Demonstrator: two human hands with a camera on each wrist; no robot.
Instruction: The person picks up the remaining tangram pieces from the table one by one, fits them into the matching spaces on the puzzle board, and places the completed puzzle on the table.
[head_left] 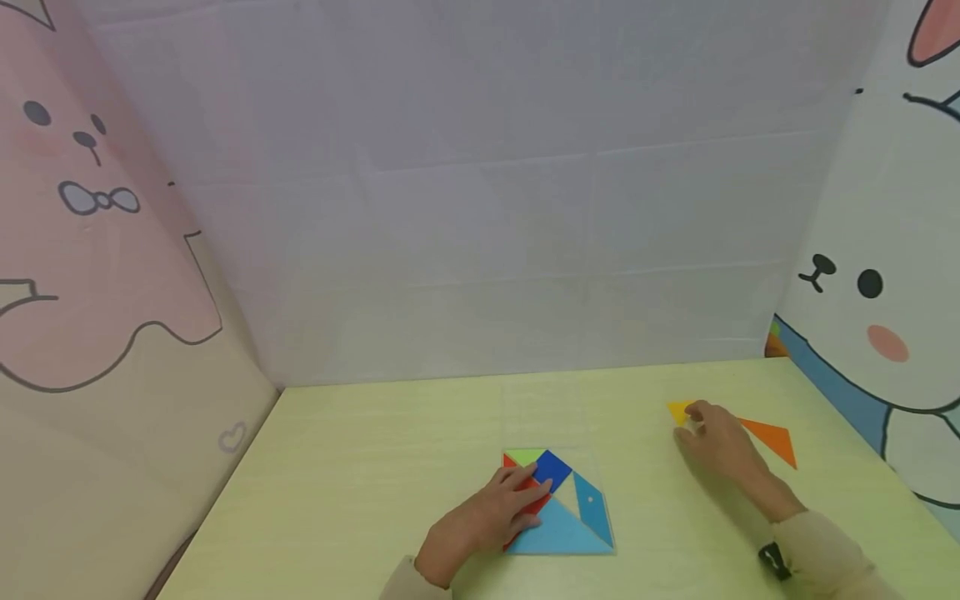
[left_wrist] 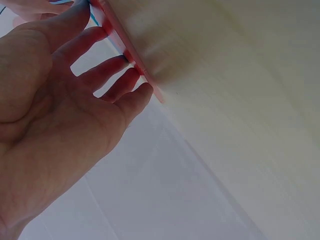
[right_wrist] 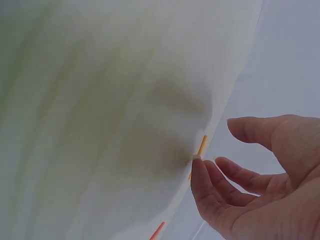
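Observation:
My left hand (head_left: 491, 517) rests with spread fingers on a tangram puzzle, over its red piece (head_left: 538, 502). Around it in the frame lie a light green triangle (head_left: 525, 455), a dark blue square (head_left: 553, 470), a large light blue triangle (head_left: 558, 533) and a blue piece with a small white dot (head_left: 595, 510). A pale area shows between the square and the dotted piece. Off to the right, my right hand (head_left: 716, 442) reaches over a yellow piece (head_left: 678, 411). In the right wrist view a fingertip meets the yellow piece (right_wrist: 202, 145), while the thumb stays apart from it.
An orange triangle (head_left: 774, 439) lies just right of the right hand on the pale yellow table (head_left: 360, 483). A white sheet (head_left: 487, 208) hangs behind the table. Printed cartoon panels stand at left (head_left: 97, 275) and right (head_left: 862, 208). A small black object (head_left: 774, 561) is by the right sleeve.

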